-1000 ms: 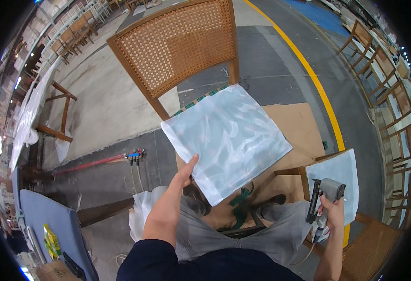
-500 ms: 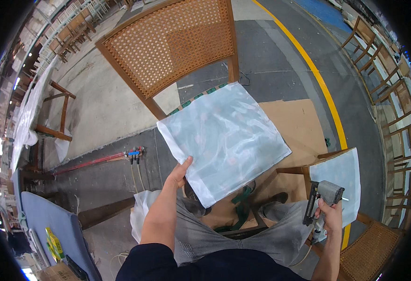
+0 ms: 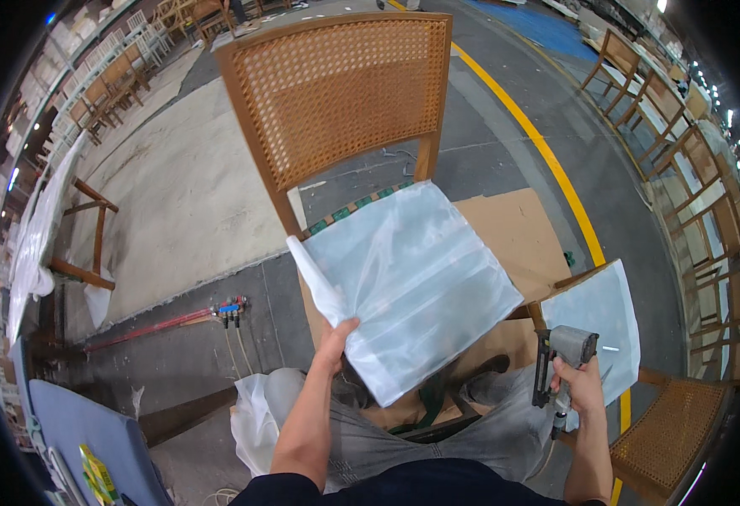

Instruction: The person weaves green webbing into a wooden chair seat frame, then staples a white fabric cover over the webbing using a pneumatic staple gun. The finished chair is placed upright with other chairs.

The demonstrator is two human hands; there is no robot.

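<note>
In front of me stands a wooden chair (image 3: 270, 181) with a woven cane back (image 3: 345, 110). A thin white cloth (image 3: 421, 287) covers its seat, and a strip of green webbing (image 3: 360, 205) shows along the rear edge. My left hand (image 3: 334, 344) pinches the cloth at the seat's left side, where the loose edge is folded up and creases fan out from the fingers. My right hand (image 3: 581, 384) is wrapped round the handle of a grey and black air staple gun (image 3: 569, 347), held to the right of the seat, apart from it.
Another cane-backed chair (image 3: 672, 430) with a white-covered seat (image 3: 599, 325) is at my right. Cardboard (image 3: 513, 228) lies on the floor beneath. At lower left is a blue-grey padded surface (image 3: 83, 426) with a yellow package (image 3: 96, 472). Hoses run from a red pipe (image 3: 163, 326).
My left hand has drawn the cloth tighter, so its wrinkles now run toward my fingers and its left edge is folded up. The staple gun stays in my right hand. The view has shifted.
</note>
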